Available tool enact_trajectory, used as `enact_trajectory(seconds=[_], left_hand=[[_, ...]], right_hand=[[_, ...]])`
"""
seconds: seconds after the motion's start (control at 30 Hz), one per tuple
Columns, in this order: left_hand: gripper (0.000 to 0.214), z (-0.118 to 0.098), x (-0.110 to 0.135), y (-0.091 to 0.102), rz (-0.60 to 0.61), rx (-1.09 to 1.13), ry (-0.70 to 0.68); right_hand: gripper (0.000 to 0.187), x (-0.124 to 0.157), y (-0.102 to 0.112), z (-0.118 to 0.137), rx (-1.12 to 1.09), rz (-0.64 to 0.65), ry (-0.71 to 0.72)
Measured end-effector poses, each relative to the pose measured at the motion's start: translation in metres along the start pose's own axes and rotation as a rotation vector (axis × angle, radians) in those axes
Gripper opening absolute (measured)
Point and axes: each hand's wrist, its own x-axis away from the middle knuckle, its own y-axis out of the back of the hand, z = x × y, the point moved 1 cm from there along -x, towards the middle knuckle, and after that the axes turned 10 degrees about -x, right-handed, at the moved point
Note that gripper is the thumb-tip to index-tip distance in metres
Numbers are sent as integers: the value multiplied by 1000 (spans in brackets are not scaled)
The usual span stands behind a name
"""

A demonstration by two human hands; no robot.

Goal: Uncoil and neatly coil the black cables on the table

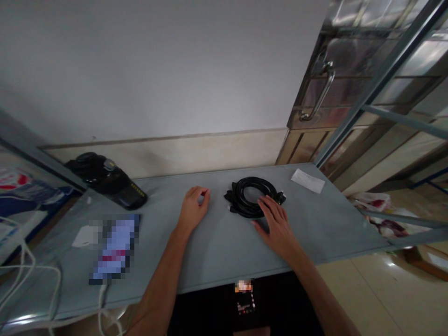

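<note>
A black cable (248,185) lies coiled in a ring on the grey tabletop, its connectors sticking out at the left and right sides. My right hand (278,228) reaches to the coil's near right edge, its fingertips over the ring and the thumb stretched apart; it does not grip the cable. To the left of the coil, apart from it, my left hand (194,207) is above the tabletop with fingers curled and thumb and forefinger tips together. Nothing shows in that pinch.
A black bottle (108,179) lies at the back left. Nearer are a blurred phone (117,247), a white piece (86,236) and white cords (56,280). A white paper strip (308,181) lies at the back right. A metal frame post (371,93) rises at the right; a wall (168,70) stands behind.
</note>
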Motion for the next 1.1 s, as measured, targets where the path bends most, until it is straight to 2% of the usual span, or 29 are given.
enact_trajectory(seconds=[0.27, 0.67, 0.93, 1.1], left_hand=[[18, 0, -3, -3, 20, -3, -36], [20, 0, -2, -3, 24, 1, -12], [19, 4, -1, 1, -13, -2, 16], [18, 4, 0, 2, -21, -4, 2]], right_hand=[[51, 4, -4, -7, -25, 29, -26], [47, 1, -5, -7, -12, 30, -27], [40, -28, -13, -5, 72, 218, 58], [41, -32, -19, -13, 94, 213, 54]])
